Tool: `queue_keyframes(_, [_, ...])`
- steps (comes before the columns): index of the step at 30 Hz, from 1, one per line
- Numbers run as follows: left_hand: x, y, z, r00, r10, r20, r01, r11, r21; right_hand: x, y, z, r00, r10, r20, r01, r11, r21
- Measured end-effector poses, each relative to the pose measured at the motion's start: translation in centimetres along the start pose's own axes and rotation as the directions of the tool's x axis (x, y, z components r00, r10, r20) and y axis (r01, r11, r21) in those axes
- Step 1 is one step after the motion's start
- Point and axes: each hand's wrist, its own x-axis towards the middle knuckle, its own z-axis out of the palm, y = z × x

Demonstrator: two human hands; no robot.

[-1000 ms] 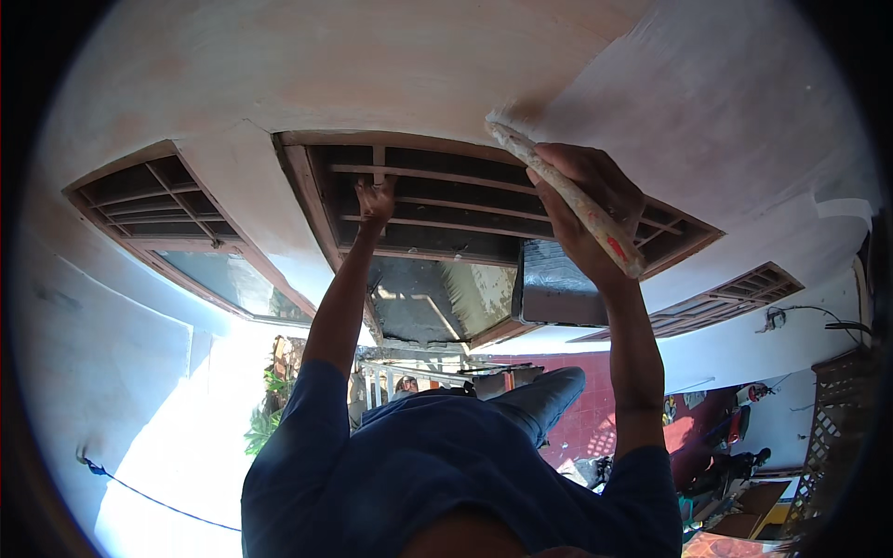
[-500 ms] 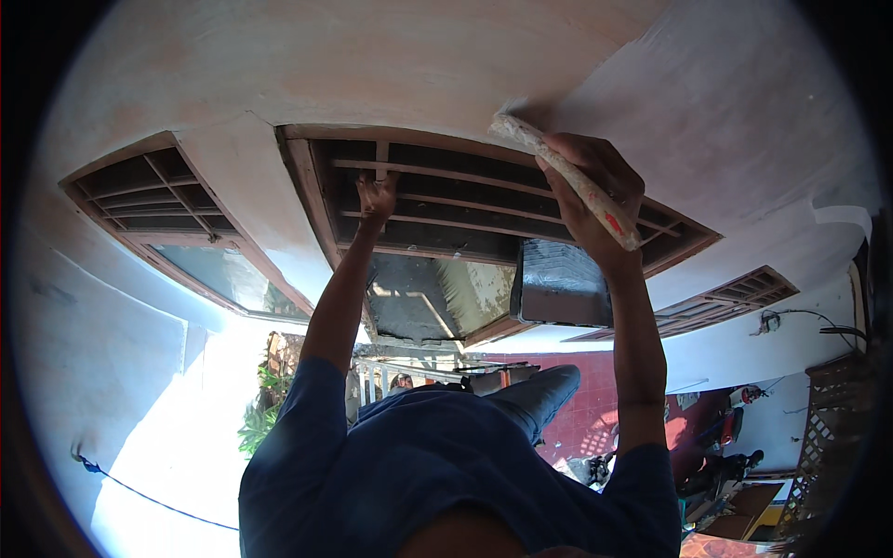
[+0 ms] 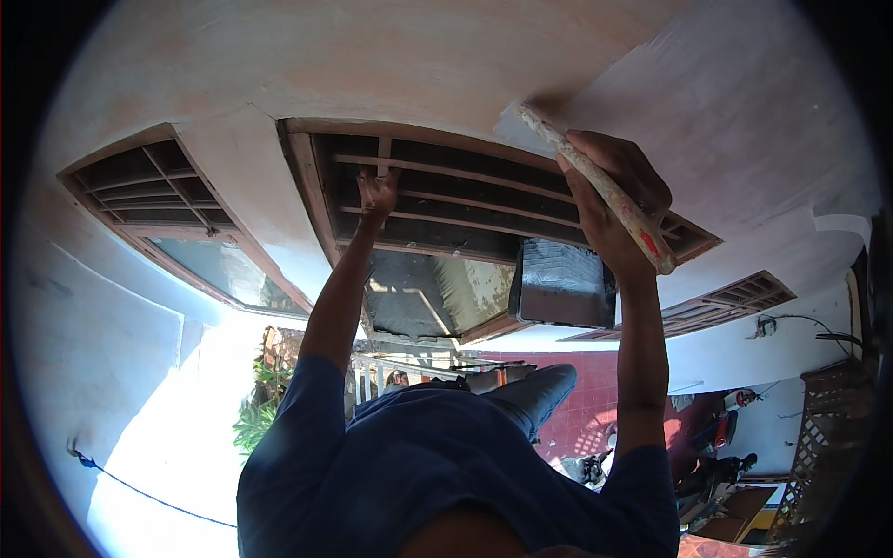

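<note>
My right hand (image 3: 621, 200) is closed round a long paintbrush (image 3: 605, 186), its handle crusted with pale paint and marked with a red patch. The brush's far end meets the wall (image 3: 446, 65) just above the window's upper frame, where whiter paint borders a beige area. Further left, my left hand (image 3: 377, 193) is raised to the brown slatted vent (image 3: 446, 197) over the window. Its fingers are wrapped round an upright bar between the slats. Below the vent, close to my right forearm, sits a black paint tray (image 3: 563, 288) with white paint smeared inside; what supports it is hidden.
A second slatted window (image 3: 153, 191) is at the left, another vent (image 3: 716, 305) at the right. Far below lie a red tiled floor (image 3: 581, 400), a white railing (image 3: 372, 377) and a green plant (image 3: 256, 423). Loose wires (image 3: 767, 324) stick out from the right wall.
My right hand and the paintbrush have shifted right along the wall, with the brush's tip moving the same way. My left hand keeps its hold on the vent bar.
</note>
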Motion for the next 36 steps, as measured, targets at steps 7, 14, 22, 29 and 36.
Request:
queue_keyframes(7, [0.6, 0.1, -0.2, 0.996, -0.039, 0.085, 0.042, 0.999, -0.027, -0.6, 0.2, 0.3, 0.997, 0.044, 0.065, -0.049, 0.997, 0.064])
queue_keyframes(14, [1.1, 0.7, -0.8, 1.000, -0.008, -0.026, 0.007, 0.999, -0.042, -1.8, 0.6, 0.6, 0.995, 0.059, 0.080, -0.064, 0.996, 0.063])
queue_keyframes(22, [0.8, 0.3, -1.0, 1.000, -0.022, 0.012, 0.022, 0.999, -0.030, -1.4, 0.6, 1.3, 0.994, 0.051, 0.094, -0.060, 0.993, 0.098])
queue_keyframes(29, [0.2, -0.1, -0.2, 0.999, -0.048, 0.007, 0.049, 0.995, -0.083, -1.5, -0.1, 0.9, 1.000, 0.026, 0.006, -0.026, 0.999, 0.046])
queue_keyframes(36, [-0.1, 0.5, 0.3, 1.000, 0.028, 0.000, -0.028, 0.995, 0.094, -1.1, 0.7, -0.7, 0.996, 0.064, -0.066, -0.067, 0.997, -0.036])
